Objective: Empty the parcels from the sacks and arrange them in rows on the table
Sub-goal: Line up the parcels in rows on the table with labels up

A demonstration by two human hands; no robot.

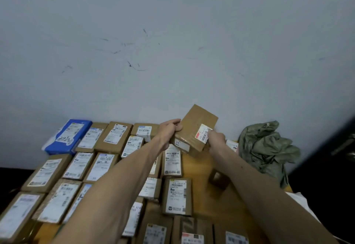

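At the far left of the table (196,168), against the wall (172,32), you have a blue parcel (67,138) lying flat with a white label and handwritten digits on it. To its right, the brown parcels (80,165) lie label-up in rows that run from the wall back toward you, packed edge to edge (the nearest ones are blurred and partly hidden under your forearms). Your left hand (169,130) is raised above the far row and clamped on the left edge of a brown cardboard box (194,126), fingers curled over its top. The box is held clear of the table, tilted, with its upper corner in front of the wall and a red-and-white barcode label on its right side. Your right hand (216,138) grips the same box at its lower right corner, fingers curled beside that label. Below that hand, a small dark box (219,181) sits alone on bare wood, too blurred to read. At the far right, a crumpled green sack (267,147) lies in a heap at the table's corner, against the wall.
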